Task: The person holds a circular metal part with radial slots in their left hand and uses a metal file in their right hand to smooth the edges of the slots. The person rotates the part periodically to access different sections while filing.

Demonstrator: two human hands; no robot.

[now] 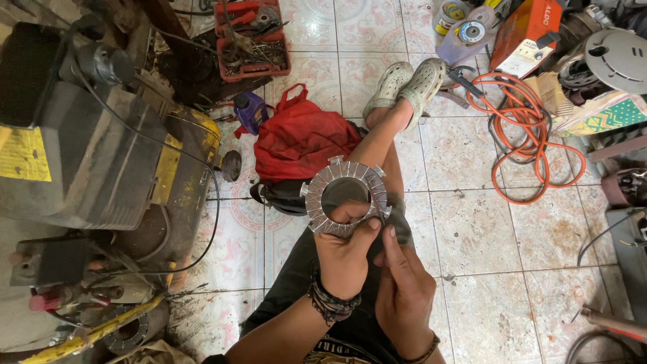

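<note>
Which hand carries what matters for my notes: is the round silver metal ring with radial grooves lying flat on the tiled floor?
No, the round silver metal ring is held up above the person's legs, gripped at its lower edge by the left hand.

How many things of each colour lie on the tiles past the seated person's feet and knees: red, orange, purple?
Red: 2, cloth bag and tool crate
Orange: 2, coiled cable and box
Purple: 2, small bottle and jug
Total: 6
The left hand holds a grey metal ring; the right hand touches it.

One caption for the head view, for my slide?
Seated on tiled floor, left hand holds metal ring; right hand touches it.
</note>
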